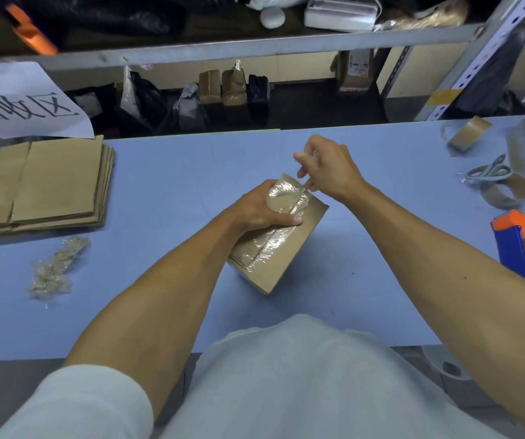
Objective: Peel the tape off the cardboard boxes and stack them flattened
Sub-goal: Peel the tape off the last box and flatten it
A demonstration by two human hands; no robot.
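head view: the box (281,239) lies near the middle of the blue table (191,172), tilted with one end raised toward the far side. the left hand (256,209) grips it over the top, fingers wrapped round the far edge and thumb flat on the upper face, most likely to pin it so the pull does not drag it along. the right hand (329,167) hangs just above the box's far end, fingers curled tight in a pinch on the tape (281,198), which lifts off the lid in a loose, glossy, crinkled sheet. the rest of the strip lies stuck along the centre seam, clear and wrinkled over matte brown card.

at the far left a stack (49,185) of flattened boxes lies squared up, flat plain card, well apart from the box in hand; it looks like the place this one will go once stripped. nearer the left edge a wad (57,270) of crumpled clear tape sits on its own, out of the working space.

to the right, well apart, lie a brown roll (470,137), a spent card core (508,193) and an orange and blue dispenser (522,242) of hard plastic.
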